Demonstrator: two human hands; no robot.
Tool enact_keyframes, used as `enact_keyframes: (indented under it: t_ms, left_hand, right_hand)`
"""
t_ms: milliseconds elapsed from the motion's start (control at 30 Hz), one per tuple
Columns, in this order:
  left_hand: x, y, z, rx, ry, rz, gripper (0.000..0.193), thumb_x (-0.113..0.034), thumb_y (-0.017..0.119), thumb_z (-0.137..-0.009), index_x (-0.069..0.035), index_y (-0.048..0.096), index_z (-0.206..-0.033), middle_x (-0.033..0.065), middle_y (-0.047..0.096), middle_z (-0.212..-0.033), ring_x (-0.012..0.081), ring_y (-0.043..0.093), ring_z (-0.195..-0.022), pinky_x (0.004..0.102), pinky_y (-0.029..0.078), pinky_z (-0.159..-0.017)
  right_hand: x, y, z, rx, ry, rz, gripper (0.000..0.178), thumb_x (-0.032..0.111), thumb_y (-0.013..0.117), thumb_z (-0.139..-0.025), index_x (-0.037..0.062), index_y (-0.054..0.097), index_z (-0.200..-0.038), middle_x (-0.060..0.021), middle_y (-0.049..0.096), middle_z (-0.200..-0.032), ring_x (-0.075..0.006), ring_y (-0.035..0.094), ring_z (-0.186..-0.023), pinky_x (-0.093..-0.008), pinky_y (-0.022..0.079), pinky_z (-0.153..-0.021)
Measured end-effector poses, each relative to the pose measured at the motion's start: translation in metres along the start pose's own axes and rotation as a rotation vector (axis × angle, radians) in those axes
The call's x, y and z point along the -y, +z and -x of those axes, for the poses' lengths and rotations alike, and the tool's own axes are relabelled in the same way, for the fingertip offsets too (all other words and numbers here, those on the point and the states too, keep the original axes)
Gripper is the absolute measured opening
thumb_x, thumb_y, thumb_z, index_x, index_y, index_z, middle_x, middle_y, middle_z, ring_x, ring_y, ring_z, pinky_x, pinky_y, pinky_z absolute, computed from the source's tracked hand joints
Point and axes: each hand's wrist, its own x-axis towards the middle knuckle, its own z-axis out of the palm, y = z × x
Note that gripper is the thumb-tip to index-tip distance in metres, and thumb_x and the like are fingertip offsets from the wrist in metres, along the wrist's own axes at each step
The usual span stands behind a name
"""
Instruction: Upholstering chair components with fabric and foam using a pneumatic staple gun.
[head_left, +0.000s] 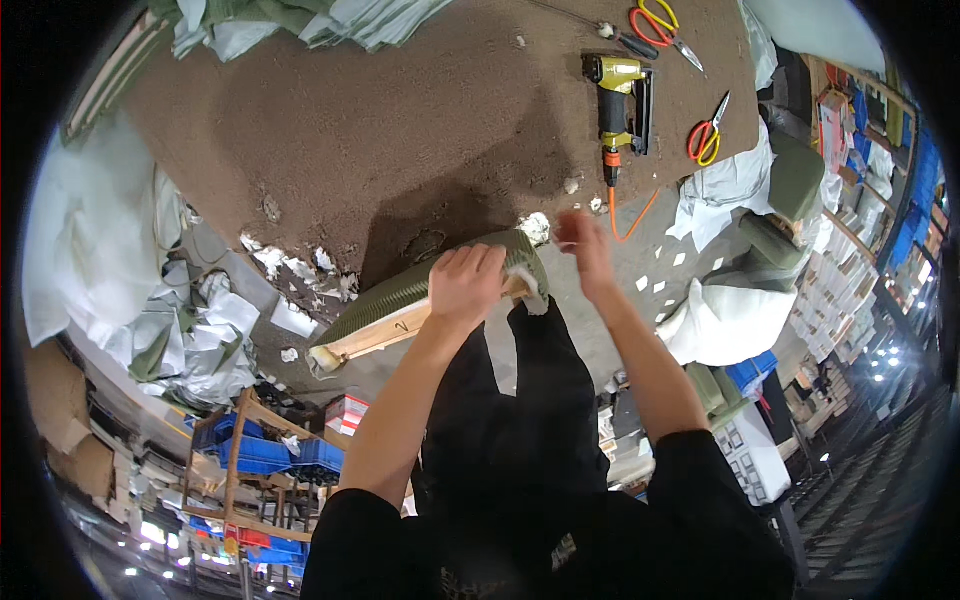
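Observation:
A long wooden-framed piece padded in ribbed green fabric [395, 296] leans at a slant between the table's near edge and my legs. Bare wood shows on the side toward me, and white batting sticks out at both ends. My left hand [468, 285] grips its top edge near the right end, fingers wrapped over the green cover. Just right of that end, my right hand [586, 248] is raised and apart from the piece, its fingers smeared by motion. A tuft of white stuffing [535, 228] lies beside the piece's upper corner.
On the brown-covered table [400, 110] lie a yellow and black staple gun [620, 105] with an orange hose, scissors [662, 28], a second pair of scissors [708, 132] and a dark-handled tool [636, 45]. Fabric pieces [300, 20] are stacked at the far left. Scraps litter the floor.

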Motion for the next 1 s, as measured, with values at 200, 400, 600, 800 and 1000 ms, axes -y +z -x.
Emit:
enact_keyframes:
  t_ms: [200, 400, 600, 800, 1000]
  left_hand:
    - [-0.003, 0.002, 0.001, 0.02, -0.115, -0.052, 0.024, -0.005, 0.064, -0.065, -0.008, 0.063, -0.09, 0.0064, 0.062, -0.078, 0.0269, 0.062, -0.07, 0.0393, 0.05, -0.063]
    - [-0.01, 0.002, 0.0, 0.063, -0.17, -0.068, 0.019, -0.009, 0.063, -0.073, -0.009, 0.064, -0.092, 0.0075, 0.064, -0.08, 0.0292, 0.063, -0.073, 0.0408, 0.049, -0.069]
    - [-0.017, 0.002, -0.002, -0.077, -0.228, -0.227, 0.019, -0.016, 0.061, -0.085, -0.01, 0.065, -0.102, 0.0067, 0.067, -0.098, 0.0285, 0.062, -0.098, 0.0466, 0.042, -0.091]
    - [-0.091, 0.022, 0.014, -0.026, -0.763, -0.131, 0.054, -0.043, 0.05, -0.096, -0.016, 0.044, -0.143, 0.0169, 0.032, -0.153, 0.0417, 0.015, -0.146, 0.0662, 0.006, -0.112]
    - [-0.103, 0.041, 0.021, 0.048, -0.942, -0.289, 0.057, -0.055, 0.037, -0.099, -0.026, 0.04, -0.148, 0.0197, 0.02, -0.158, 0.0455, 0.006, -0.146, 0.0736, 0.004, -0.106]
  right_hand:
    - [-0.059, 0.036, 0.015, 0.235, -0.302, -0.006, 0.047, 0.027, 0.027, -0.105, 0.0003, 0.049, -0.136, -0.0155, 0.044, -0.147, -0.0323, 0.027, -0.145, -0.0384, 0.019, -0.118]
    - [-0.028, 0.041, 0.036, 0.195, -0.437, 0.195, 0.041, 0.03, 0.033, -0.105, 0.0008, 0.053, -0.126, -0.0191, 0.056, -0.128, -0.0353, 0.047, -0.127, -0.04, 0.034, -0.108]
    - [-0.005, 0.037, 0.035, 0.175, -0.548, 0.609, 0.03, 0.029, 0.043, -0.101, 0.0044, 0.055, -0.113, -0.0177, 0.062, -0.107, -0.0393, 0.059, -0.102, -0.0475, 0.047, -0.086]
    - [0.0, 0.03, 0.043, 0.161, -0.553, 0.73, 0.029, 0.031, 0.046, -0.099, 0.0085, 0.054, -0.115, -0.0145, 0.062, -0.112, -0.0372, 0.059, -0.106, -0.0458, 0.05, -0.085]
    - [-0.027, 0.02, 0.038, 0.247, -0.507, 0.484, 0.043, 0.037, 0.037, -0.1, 0.0096, 0.051, -0.131, -0.0169, 0.053, -0.131, -0.0407, 0.048, -0.123, -0.0513, 0.033, -0.108]
